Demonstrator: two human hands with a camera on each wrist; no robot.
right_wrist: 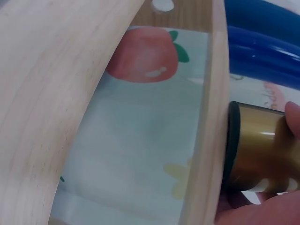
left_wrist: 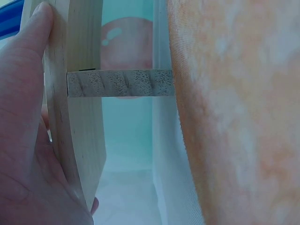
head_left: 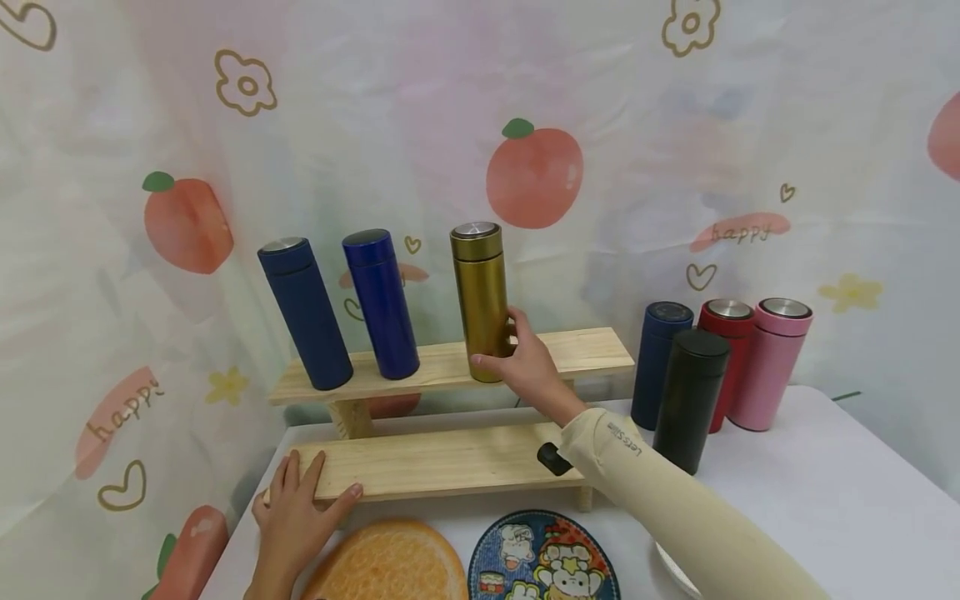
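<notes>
My right hand (head_left: 532,367) grips the lower part of a gold thermos bottle (head_left: 480,292), thumb on the front side and fingers around the right. The bottle stands nearly upright at the upper board (head_left: 585,350) of a two-tier wooden rack. In the right wrist view the base of the gold thermos bottle (right_wrist: 260,145) is close against the board's edge; contact there is unclear. My left hand (head_left: 296,521) rests on the left end of the lower board (head_left: 435,458), fingers spread over its top, thumb along the front edge. Two blue thermos bottles (head_left: 307,312) (head_left: 381,304) stand left on the upper board.
Right of the rack stand navy (head_left: 660,358), black (head_left: 692,400), red (head_left: 731,358) and pink (head_left: 772,362) thermos bottles. In front lie a bread-patterned round mat (head_left: 390,567) and a cartoon round mat (head_left: 543,558). A patterned curtain (head_left: 337,150) hangs behind the white table (head_left: 817,500).
</notes>
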